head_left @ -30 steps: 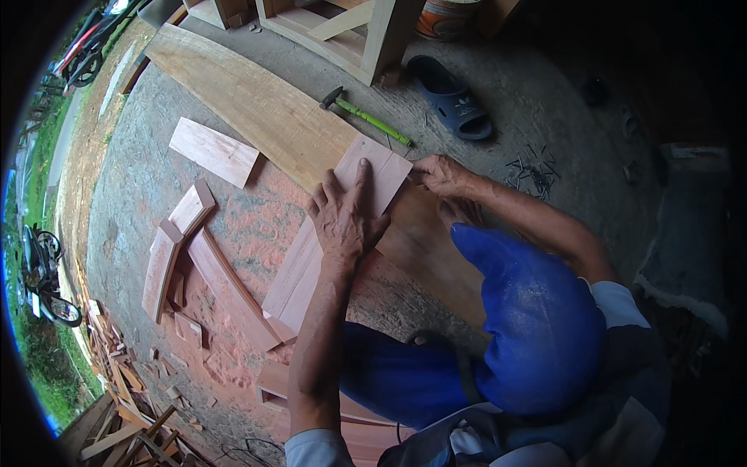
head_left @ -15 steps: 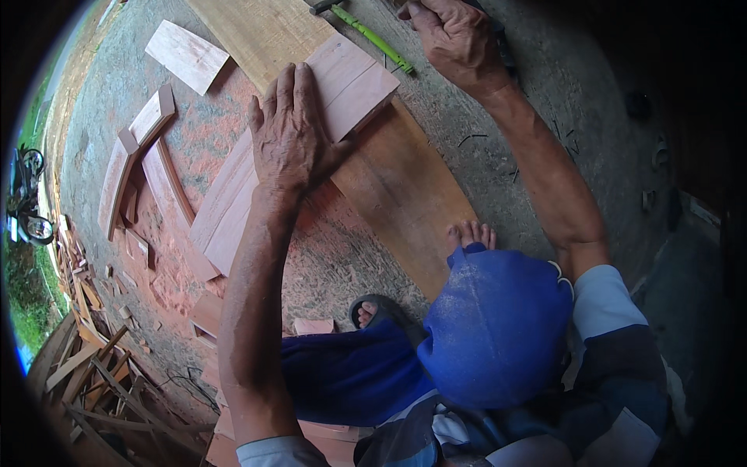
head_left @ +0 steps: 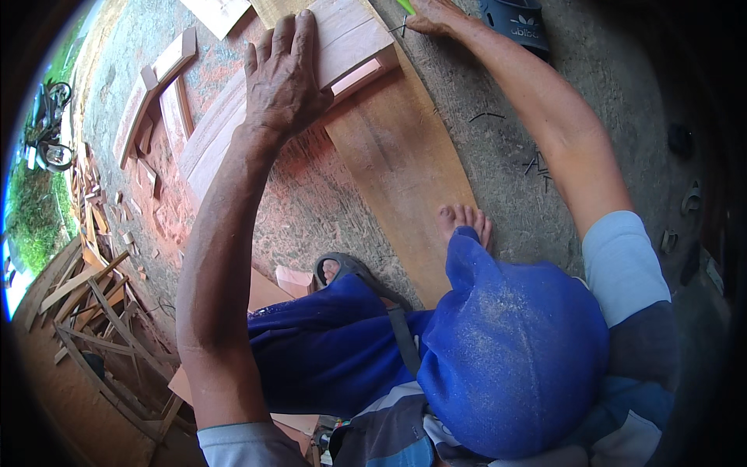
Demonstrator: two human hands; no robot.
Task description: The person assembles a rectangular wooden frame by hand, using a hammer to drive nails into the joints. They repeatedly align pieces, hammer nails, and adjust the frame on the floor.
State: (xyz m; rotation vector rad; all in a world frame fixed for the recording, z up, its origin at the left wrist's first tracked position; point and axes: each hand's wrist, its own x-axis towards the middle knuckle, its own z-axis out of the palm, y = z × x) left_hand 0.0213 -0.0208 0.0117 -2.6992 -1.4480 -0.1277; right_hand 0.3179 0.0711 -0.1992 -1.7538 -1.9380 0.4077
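Observation:
My left hand (head_left: 286, 82) lies flat with fingers spread on a curved, pale pink wooden piece (head_left: 354, 35). That piece rests across a long brown plank (head_left: 405, 171), with one end raised a little above it. My right hand (head_left: 433, 17), at the top edge, is closed round the end of a hammer's green handle (head_left: 405, 5); the hammer's head is out of the picture. A dark nail (head_left: 402, 29) shows by my right fingers. My bare foot (head_left: 465, 222) stands on the plank's near end.
Several loose nails (head_left: 538, 165) lie on the concrete at right, below a dark clog (head_left: 515, 27). Joined curved wooden pieces (head_left: 152, 89) and a pale board (head_left: 219, 12) lie at left. Scrap wood (head_left: 101, 303) is heaped lower left. A motorcycle (head_left: 50, 124) stands far left.
My right hand has come down from its raised place and taken hold of the hammer's handle. My left hand stays on the curved piece. The whole view has shifted, moving the floor things upward.

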